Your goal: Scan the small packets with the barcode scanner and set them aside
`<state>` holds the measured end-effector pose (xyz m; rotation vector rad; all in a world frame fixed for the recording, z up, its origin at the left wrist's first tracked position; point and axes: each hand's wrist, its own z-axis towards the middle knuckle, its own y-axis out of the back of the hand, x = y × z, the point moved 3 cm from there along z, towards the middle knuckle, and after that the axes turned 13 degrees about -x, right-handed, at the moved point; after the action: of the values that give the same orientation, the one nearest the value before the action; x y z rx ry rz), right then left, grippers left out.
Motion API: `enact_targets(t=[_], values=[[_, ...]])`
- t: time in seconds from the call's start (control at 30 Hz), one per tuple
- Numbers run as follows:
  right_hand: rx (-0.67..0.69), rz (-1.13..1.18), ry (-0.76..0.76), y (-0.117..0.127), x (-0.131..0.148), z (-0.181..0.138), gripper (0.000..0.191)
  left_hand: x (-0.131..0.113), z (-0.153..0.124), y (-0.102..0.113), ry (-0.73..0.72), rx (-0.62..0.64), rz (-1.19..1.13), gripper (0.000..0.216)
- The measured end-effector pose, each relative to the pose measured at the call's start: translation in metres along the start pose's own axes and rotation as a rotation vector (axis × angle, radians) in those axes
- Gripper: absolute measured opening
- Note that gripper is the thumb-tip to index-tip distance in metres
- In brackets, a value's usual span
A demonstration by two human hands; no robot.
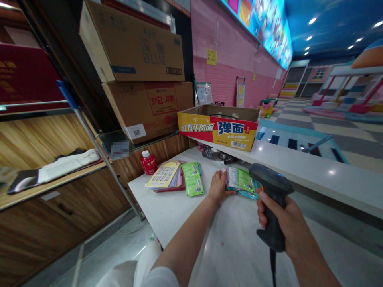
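My right hand (281, 215) is wrapped around the handle of a black barcode scanner (271, 179), its head tilted towards the packets and its cable hanging down. My left hand (220, 187) is at the left end of a pile of flat plastic packets (245, 181), green and blue ones among them. Its thumb lies along the front edge and its fingers reach over the far side; part of the grip is hidden. Left of this hand lie more green packets (194, 183), beside a stack of coloured cards (164, 175) with a yellow one on top. A red bottle with a white cap (149, 162) stands behind the cards.
An open noodle carton (220, 129) sits on the raised white ledge (314, 175) behind the packets. Bundled black cables (218, 153) lie beneath it on the white desk (170, 207). Two cardboard boxes (149, 107) are stacked at the left, near a metal pole (98, 143).
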<state>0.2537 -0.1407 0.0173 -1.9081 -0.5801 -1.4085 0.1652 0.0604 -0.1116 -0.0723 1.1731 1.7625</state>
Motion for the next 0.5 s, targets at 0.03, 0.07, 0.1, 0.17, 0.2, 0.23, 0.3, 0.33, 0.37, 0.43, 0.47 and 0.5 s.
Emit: enact_targets(t=[0.03, 0.07, 0.1, 0.17, 0.2, 0.23, 0.3, 0.33, 0.37, 0.43, 0.47, 0.5], values=[[0.001, -0.002, 0.0, 0.0, 0.0, 0.0, 0.045, -0.001, 0.002, -0.001, -0.002, 0.012, 0.004, 0.102], [0.002, -0.005, 0.001, 0.0, 0.001, 0.0, 0.045, -0.002, 0.003, -0.001, -0.005, 0.025, 0.01, 0.103], [0.003, -0.006, 0.005, -0.001, 0.001, -0.001, 0.044, -0.002, 0.004, -0.001, -0.005, 0.037, 0.02, 0.103], [0.005, -0.014, 0.013, -0.001, 0.002, -0.001, 0.042, -0.002, 0.004, 0.0, -0.001, 0.054, 0.046, 0.104], [0.007, -0.017, 0.016, -0.001, 0.002, -0.001, 0.041, -0.002, 0.004, 0.001, 0.001, 0.057, 0.058, 0.105], [0.009, -0.019, 0.018, 0.0, 0.001, -0.001, 0.041, -0.001, 0.003, 0.002, 0.003, 0.059, 0.067, 0.106], [0.007, -0.022, 0.013, 0.0, 0.001, -0.002, 0.042, 0.0, 0.0, 0.005, 0.007, 0.057, 0.077, 0.105], [0.007, -0.024, 0.011, 0.0, 0.0, -0.002, 0.042, 0.001, -0.002, 0.007, 0.009, 0.056, 0.079, 0.105], [0.011, -0.028, 0.011, -0.001, 0.0, -0.002, 0.043, 0.001, -0.004, 0.01, 0.011, 0.054, 0.08, 0.103], [0.018, -0.039, 0.017, -0.003, -0.001, -0.004, 0.044, -0.001, -0.008, 0.017, 0.001, 0.04, 0.078, 0.098], [0.025, -0.043, 0.017, -0.004, -0.001, -0.005, 0.044, -0.003, -0.01, 0.023, -0.01, 0.025, 0.077, 0.093], [0.03, -0.047, 0.014, -0.005, -0.002, -0.006, 0.045, -0.006, -0.012, 0.029, -0.019, 0.004, 0.081, 0.085]])
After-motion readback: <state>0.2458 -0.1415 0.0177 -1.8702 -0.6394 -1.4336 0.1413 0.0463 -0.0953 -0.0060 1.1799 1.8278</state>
